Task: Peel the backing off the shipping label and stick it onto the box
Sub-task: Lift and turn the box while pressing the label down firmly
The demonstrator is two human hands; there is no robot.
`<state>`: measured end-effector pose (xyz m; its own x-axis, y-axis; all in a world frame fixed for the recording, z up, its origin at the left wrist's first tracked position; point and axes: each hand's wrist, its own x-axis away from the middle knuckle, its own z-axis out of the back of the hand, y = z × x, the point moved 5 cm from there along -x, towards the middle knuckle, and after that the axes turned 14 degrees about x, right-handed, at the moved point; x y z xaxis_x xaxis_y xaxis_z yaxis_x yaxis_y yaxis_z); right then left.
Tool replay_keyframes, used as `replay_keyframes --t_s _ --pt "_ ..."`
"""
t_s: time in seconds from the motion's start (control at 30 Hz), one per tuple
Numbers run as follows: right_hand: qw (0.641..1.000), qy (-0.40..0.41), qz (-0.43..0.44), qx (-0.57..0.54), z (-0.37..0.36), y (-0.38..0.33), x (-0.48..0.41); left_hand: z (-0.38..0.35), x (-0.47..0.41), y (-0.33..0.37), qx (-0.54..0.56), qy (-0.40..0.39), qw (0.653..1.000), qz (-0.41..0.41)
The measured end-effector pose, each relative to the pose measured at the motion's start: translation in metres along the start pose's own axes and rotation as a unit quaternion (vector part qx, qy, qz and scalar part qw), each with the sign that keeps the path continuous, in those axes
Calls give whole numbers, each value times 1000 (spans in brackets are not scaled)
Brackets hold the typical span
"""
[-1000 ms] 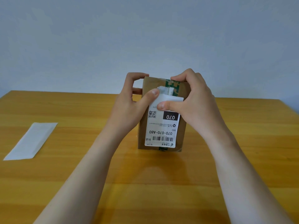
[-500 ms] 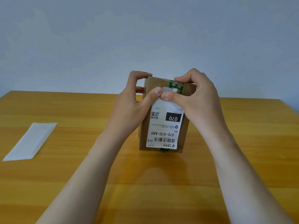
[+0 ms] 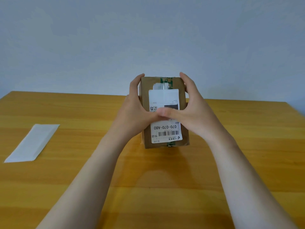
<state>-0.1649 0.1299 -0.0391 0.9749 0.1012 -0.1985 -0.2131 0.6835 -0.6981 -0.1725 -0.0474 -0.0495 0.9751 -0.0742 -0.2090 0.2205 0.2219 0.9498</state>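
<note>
A brown cardboard box (image 3: 185, 138) with green tape stands upright in the middle of the wooden table (image 3: 165, 187). The white shipping label (image 3: 164, 98) lies flat on the box face turned toward me, printed upside down with a barcode near its bottom. My left hand (image 3: 136, 113) wraps the box's left side and my right hand (image 3: 194, 111) wraps its right side. Both thumbs meet and press on the middle of the label, hiding part of the print.
A long white strip of peeled backing paper (image 3: 33, 142) lies flat on the table at the left, well apart from the box. A plain pale wall rises behind the table's far edge.
The label's top edge was lifted and pinched by my right hand; now it lies flat on the box. Both thumbs have slid down from the top to the label's middle.
</note>
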Motion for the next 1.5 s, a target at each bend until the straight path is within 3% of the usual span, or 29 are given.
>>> replay_keyframes --t_s 0.13,0.33,1.03,1.5 --pt "997 -72 8 0 -3 7 -1 3 -1 -3 6 5 1000 15" --pt "998 -61 23 -2 -3 8 -3 2 -1 1 12 -9 1000 5" --pt "991 73 35 106 14 -6 -1 4 4 9 64 77 995 -8" --pt "983 155 13 100 24 -16 6 3 9 15 63 146 987 -31"
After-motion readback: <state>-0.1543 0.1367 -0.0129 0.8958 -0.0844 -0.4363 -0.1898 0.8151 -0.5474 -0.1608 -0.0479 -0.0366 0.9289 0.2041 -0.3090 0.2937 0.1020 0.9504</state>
